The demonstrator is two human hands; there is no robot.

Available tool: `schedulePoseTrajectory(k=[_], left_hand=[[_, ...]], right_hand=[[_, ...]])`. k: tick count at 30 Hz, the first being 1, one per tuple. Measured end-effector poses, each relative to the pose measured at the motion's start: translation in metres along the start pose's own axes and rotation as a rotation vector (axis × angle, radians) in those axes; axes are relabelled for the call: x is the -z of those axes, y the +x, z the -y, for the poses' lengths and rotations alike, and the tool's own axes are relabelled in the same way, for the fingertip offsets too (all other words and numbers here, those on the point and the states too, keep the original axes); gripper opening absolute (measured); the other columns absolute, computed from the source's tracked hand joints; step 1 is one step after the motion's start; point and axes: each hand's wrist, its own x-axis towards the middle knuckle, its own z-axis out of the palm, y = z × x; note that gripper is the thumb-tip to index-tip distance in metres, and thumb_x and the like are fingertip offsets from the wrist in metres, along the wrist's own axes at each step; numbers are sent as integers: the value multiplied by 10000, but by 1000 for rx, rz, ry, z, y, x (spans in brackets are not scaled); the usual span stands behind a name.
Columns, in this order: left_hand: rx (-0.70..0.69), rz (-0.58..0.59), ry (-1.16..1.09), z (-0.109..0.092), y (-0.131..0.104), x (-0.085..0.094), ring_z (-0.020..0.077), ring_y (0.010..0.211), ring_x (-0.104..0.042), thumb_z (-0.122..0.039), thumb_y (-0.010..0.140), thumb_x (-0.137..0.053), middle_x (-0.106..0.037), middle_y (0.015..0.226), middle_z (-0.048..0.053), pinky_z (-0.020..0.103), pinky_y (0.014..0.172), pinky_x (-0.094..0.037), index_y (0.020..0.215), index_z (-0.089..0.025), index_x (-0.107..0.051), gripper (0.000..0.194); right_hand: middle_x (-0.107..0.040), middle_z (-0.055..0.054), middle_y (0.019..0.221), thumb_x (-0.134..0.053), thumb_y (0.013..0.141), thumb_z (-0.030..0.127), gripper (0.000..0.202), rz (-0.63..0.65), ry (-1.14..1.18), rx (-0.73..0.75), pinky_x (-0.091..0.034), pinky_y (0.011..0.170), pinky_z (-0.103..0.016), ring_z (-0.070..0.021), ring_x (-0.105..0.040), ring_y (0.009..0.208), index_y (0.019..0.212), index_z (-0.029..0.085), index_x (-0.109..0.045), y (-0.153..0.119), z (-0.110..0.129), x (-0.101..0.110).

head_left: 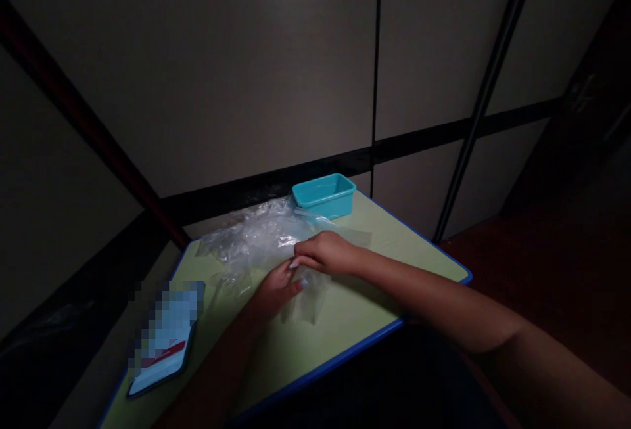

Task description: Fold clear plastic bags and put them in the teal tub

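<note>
"Where's the clear plastic (266, 230)?"

"On the table (414, 245), by the blue box (338, 206). Left hand (276, 290) and right hand (329, 251) meet over it, fingers narrow; can't tell what's gripped. It calls for light fingertips."

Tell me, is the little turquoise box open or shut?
Open: the turquoise box has no lid on, and its inside walls show.

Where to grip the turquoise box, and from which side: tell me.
Take the turquoise box by its right end wall, coming from above and the right, fingers inside, thumb outside. Its open top and standing walls suit a pinch there, while clear plastic crowds its left and front.
</note>
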Motion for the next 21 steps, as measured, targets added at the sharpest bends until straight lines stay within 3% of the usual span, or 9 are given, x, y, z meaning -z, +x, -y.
schedulePoseTrajectory(k=[4, 8, 10, 17, 21], left_hand=[[89, 15, -73, -4, -5, 7, 293, 985, -602, -624, 664, -642, -672, 965, 117, 391, 843, -463, 1029, -132, -623, 612], [60, -200, -25, 0, -7, 17, 297, 989, -596, -646, 565, -701, -676, 948, 104, 404, 882, -448, 975, -147, -629, 650], [64, -254, -47, 2, -8, 20, 301, 987, -600, -628, 522, -737, -679, 952, 95, 411, 891, -446, 956, -159, -626, 649], [190, -243, -257, -1, -13, 15, 289, 976, -624, -443, 468, -851, -708, 921, 93, 358, 864, -457, 862, -143, -637, 540], [271, -88, -284, -6, -14, 12, 240, 751, -675, -429, 568, -812, -721, 776, 86, 347, 763, -498, 847, -118, -661, 444]], right_hand=[[-612, -10, 657, -501, 900, 348, 228, 80, -11, 46, -234, 525, -230, -135, -502, 583, 791, 192, -626, 24, 10, 12], [-629, 1, 692, -536, 889, 300, 187, 62, 167, 101, -259, 543, -214, -122, -523, 617, 790, 178, -637, 34, 19, 14], [-634, 9, 702, -552, 883, 294, 172, 44, 260, 114, -272, 556, -206, -111, -524, 617, 800, 173, -641, 33, 23, 13], [-606, 13, 644, -608, 846, 328, 186, 10, 329, 71, -274, 543, -195, -92, -485, 567, 845, 150, -658, 27, 18, -2], [-568, 26, 589, -643, 816, 340, 184, -33, 253, 23, -258, 538, -197, -93, -471, 548, 845, 159, -663, 25, 10, -8]])
